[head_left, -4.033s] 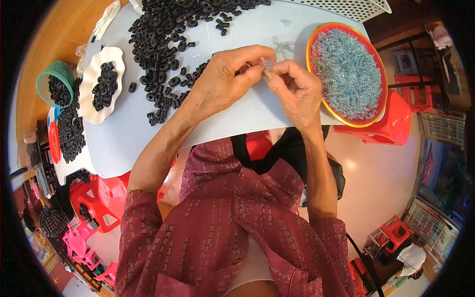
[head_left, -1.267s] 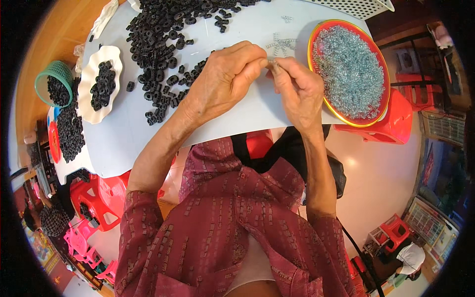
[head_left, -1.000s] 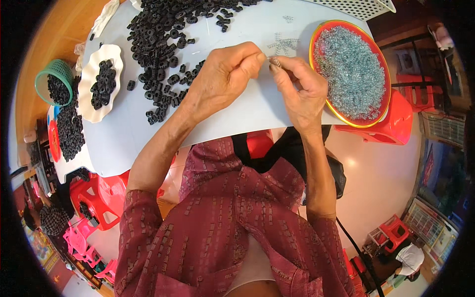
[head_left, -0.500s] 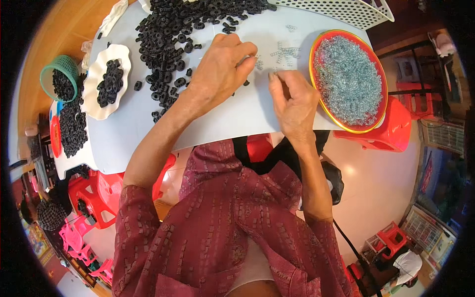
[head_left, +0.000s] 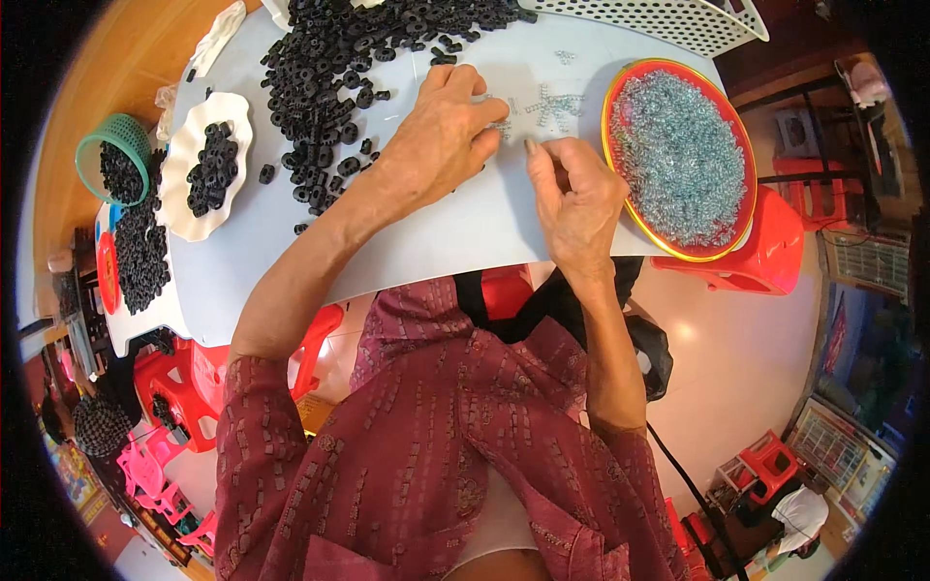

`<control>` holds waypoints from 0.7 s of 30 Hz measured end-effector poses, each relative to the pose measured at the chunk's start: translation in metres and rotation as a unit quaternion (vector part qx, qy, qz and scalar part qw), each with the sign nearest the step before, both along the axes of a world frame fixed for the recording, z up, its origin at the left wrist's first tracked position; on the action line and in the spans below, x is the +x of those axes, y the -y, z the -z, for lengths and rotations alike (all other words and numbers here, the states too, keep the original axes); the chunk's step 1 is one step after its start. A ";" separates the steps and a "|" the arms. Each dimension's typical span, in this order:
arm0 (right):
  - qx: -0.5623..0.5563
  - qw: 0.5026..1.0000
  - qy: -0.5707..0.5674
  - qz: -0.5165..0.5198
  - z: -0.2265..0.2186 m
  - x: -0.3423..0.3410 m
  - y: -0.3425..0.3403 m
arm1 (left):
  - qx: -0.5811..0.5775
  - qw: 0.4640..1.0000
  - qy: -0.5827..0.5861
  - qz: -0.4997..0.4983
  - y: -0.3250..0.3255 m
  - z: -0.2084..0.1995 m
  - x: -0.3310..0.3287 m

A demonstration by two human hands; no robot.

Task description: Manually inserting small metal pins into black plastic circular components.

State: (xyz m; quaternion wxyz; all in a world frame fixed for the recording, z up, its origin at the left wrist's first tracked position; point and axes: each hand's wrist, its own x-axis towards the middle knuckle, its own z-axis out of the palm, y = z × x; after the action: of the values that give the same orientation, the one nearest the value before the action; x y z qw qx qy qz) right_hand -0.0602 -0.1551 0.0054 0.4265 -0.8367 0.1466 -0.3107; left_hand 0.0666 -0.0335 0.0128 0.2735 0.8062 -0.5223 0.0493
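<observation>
Over the middle of the pale table [head_left: 417, 247], my left hand [head_left: 444, 136] is closed with its fingers curled. Whatever it grips is hidden behind the fingers. A few loose small metal springs [head_left: 554, 107] lie just beyond and between my hands. My right hand [head_left: 579, 198] is closed too, thumb and forefinger pinched together, and anything between them is too small to make out. Beside it on the right stands a red, gold-rimmed tray [head_left: 609, 145] heaped with metal springs [head_left: 683, 160]. To the left of my left hand spreads a large pile of small black plastic parts [head_left: 315, 92].
A white scalloped dish [head_left: 177, 208] of black parts stands at the left, near a green basket [head_left: 94, 179] holding more. A white perforated basket [head_left: 668, 27] edges the far right. Red stools [head_left: 765, 242] stand below the table on both sides.
My left hand has shifted slightly right, toward the loose springs. My right hand stays almost in place, still pinched.
</observation>
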 end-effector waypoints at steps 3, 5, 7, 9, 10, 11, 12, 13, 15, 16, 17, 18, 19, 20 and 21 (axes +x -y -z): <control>-0.006 1.000 0.000 0.000 0.000 0.000 0.000 | -0.037 0.999 -0.010 0.009 0.002 0.003 0.002; -0.003 1.000 0.001 -0.003 0.001 0.000 0.001 | -0.051 0.997 -0.053 0.001 0.002 0.003 0.002; 0.017 1.000 0.018 -0.002 0.004 0.000 0.001 | -0.056 0.994 -0.097 0.004 0.001 -0.005 0.001; 0.038 0.999 0.036 -0.005 0.003 -0.001 0.001 | -0.060 0.988 -0.141 0.005 0.000 -0.010 0.000; 0.051 0.999 0.017 -0.010 -0.001 -0.002 0.001 | -0.073 0.987 -0.143 0.013 -0.001 -0.010 -0.001; 0.063 0.998 -0.001 -0.016 -0.004 -0.002 0.001 | -0.087 0.985 -0.145 0.021 -0.001 -0.011 -0.001; 0.063 0.998 -0.002 -0.015 -0.004 -0.003 0.002 | -0.087 0.985 -0.145 0.022 -0.001 -0.012 -0.003; 0.066 0.997 0.000 -0.028 -0.005 -0.004 0.003 | -0.089 0.982 -0.166 0.035 0.000 -0.014 -0.004; 0.070 0.997 0.002 -0.039 -0.003 -0.003 0.005 | -0.091 0.977 -0.187 0.049 0.002 -0.015 -0.009; 0.089 0.995 0.020 -0.043 0.001 -0.003 0.005 | -0.106 0.974 -0.196 0.052 0.003 -0.015 -0.012; 0.109 0.992 0.038 -0.047 0.003 -0.003 0.005 | -0.121 0.970 -0.204 0.055 0.003 -0.015 -0.014; 0.109 0.992 0.037 -0.046 0.004 -0.003 0.005 | -0.120 0.970 -0.205 0.055 0.003 -0.016 -0.016; 0.112 0.992 0.029 -0.050 0.005 -0.004 0.006 | -0.112 0.964 -0.237 0.049 0.002 -0.017 -0.018; 0.114 0.992 0.021 -0.053 0.005 -0.004 0.006 | -0.103 0.957 -0.269 0.043 0.001 -0.019 -0.018; 0.114 0.992 0.020 -0.052 0.005 -0.005 0.006 | -0.103 0.957 -0.269 0.043 0.001 -0.023 -0.019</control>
State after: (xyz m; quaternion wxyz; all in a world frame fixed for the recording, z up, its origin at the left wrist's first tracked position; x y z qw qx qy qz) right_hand -0.0653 -0.1616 0.0000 0.5377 -0.7825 0.1288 -0.2863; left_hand 0.0477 -0.0349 0.0362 0.4876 0.7336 -0.4559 -0.1277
